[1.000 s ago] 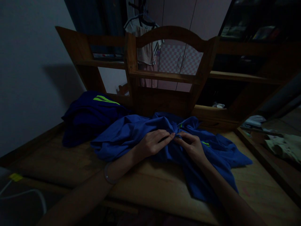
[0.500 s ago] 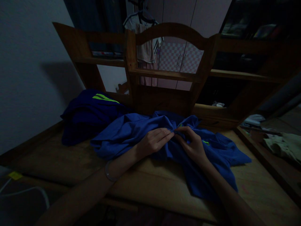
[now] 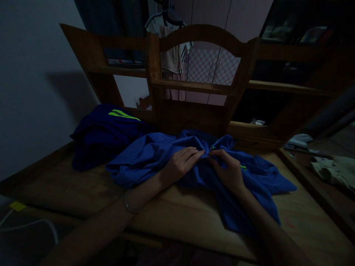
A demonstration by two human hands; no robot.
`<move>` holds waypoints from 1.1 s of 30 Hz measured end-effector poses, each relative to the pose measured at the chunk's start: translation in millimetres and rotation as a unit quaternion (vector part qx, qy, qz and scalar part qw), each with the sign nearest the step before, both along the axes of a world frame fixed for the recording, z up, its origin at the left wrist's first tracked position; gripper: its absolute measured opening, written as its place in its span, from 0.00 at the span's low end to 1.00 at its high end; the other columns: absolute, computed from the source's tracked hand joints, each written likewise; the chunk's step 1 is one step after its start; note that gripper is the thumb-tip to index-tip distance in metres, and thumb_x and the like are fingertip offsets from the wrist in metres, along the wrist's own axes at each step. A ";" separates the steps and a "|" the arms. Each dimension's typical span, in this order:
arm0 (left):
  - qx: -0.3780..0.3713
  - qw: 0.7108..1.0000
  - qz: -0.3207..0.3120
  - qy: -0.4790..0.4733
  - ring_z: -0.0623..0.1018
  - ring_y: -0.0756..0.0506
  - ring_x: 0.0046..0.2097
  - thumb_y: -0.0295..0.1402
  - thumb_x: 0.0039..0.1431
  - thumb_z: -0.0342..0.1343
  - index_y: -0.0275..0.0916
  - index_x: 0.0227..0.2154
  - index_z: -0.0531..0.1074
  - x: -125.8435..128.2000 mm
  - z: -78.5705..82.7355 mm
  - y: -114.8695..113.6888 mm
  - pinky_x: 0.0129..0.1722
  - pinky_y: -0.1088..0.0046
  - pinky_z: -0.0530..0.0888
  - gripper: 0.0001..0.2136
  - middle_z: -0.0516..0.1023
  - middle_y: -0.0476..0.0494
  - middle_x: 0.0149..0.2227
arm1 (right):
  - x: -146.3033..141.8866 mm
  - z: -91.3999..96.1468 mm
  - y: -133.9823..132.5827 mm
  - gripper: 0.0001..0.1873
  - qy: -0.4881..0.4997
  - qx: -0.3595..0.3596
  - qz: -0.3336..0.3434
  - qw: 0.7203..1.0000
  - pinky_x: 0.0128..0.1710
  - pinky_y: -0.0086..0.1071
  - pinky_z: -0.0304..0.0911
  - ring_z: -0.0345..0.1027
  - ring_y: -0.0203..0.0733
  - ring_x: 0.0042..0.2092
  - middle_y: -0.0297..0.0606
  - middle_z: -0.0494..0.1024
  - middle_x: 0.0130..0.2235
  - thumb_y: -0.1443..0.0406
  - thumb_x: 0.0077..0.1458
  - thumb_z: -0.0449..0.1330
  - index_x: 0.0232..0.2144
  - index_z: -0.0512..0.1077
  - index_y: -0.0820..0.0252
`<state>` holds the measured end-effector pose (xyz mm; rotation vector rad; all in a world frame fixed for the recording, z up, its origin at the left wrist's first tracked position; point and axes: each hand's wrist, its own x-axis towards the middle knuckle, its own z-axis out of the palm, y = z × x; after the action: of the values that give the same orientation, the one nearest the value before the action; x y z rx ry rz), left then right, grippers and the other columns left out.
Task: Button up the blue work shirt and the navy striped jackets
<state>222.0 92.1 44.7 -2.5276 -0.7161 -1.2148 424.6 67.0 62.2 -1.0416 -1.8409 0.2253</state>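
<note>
A blue garment (image 3: pixel 155 151) with small yellow-green strips lies crumpled across the wooden desk (image 3: pixel 177 214). It looks like a jacket or work shirt; folds hide its full shape. My left hand (image 3: pixel 183 162), with a bracelet on its wrist, pinches the cloth near the garment's middle. Just to the right, my right hand (image 3: pixel 229 171) grips the same stretch of cloth between thumb and fingers. The fingertips of both hands are close together, with a small gap of cloth between them. Whatever detail lies under the fingertips is too dark to make out.
A darker blue garment (image 3: pixel 102 136) with yellow-green stripes is heaped at the back left by the wall. Behind the desk rises a wooden shelf unit (image 3: pixel 194 88). Pale cloth (image 3: pixel 332 170) lies at the far right. A white cable (image 3: pixel 41 221) hangs at the lower left.
My right hand has shifted slightly right, so the fingertips are a little farther apart. My left hand has barely moved, and both still hold the cloth.
</note>
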 end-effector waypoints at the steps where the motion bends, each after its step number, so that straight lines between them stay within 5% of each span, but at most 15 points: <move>1: 0.001 1.000 0.000 -0.001 0.72 0.45 0.53 0.26 0.63 0.47 0.36 0.54 0.64 0.6 -0.4 0.2 0.54 0.64 0.71 0.17 0.73 0.40 0.47 | -0.4 0.3 -0.1 0.05 -0.001 -0.001 0.001 1.000 0.39 0.33 0.65 0.70 0.40 0.37 0.34 0.76 0.36 0.65 0.56 0.57 0.37 0.71 0.55; 19: -0.002 0.999 -0.013 -0.032 0.74 0.46 0.48 0.27 0.61 0.51 0.34 0.45 0.68 4.7 4.4 -0.7 0.50 0.66 0.73 0.10 0.75 0.40 0.41 | -5.0 -11.1 -0.2 0.05 -0.055 0.040 -0.010 0.998 0.39 0.33 0.65 0.71 0.40 0.38 0.35 0.76 0.37 0.65 0.58 0.56 0.39 0.68 0.54; 28: -0.220 0.970 -0.026 -0.099 0.77 0.50 0.36 0.37 0.60 0.54 0.37 0.43 0.66 14.3 0.8 4.7 0.38 0.75 0.73 0.12 0.75 0.48 0.36 | -0.8 -2.6 4.4 0.06 -0.020 0.036 -0.093 0.995 0.40 0.34 0.63 0.70 0.42 0.38 0.37 0.75 0.36 0.65 0.58 0.54 0.38 0.68 0.55; 33: -0.272 0.959 -0.067 -0.049 0.76 0.46 0.42 0.41 0.54 0.59 0.38 0.42 0.67 15.0 1.7 4.9 0.44 0.70 0.72 0.17 0.74 0.45 0.40 | 21.6 15.1 6.7 0.07 0.027 0.053 -0.202 0.977 0.37 0.32 0.61 0.69 0.41 0.35 0.36 0.74 0.34 0.64 0.57 0.56 0.38 0.69 0.57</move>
<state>237.0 97.0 46.4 -3.0117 -1.0389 -1.3423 446.2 73.7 77.2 -1.2924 -1.5343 -0.0871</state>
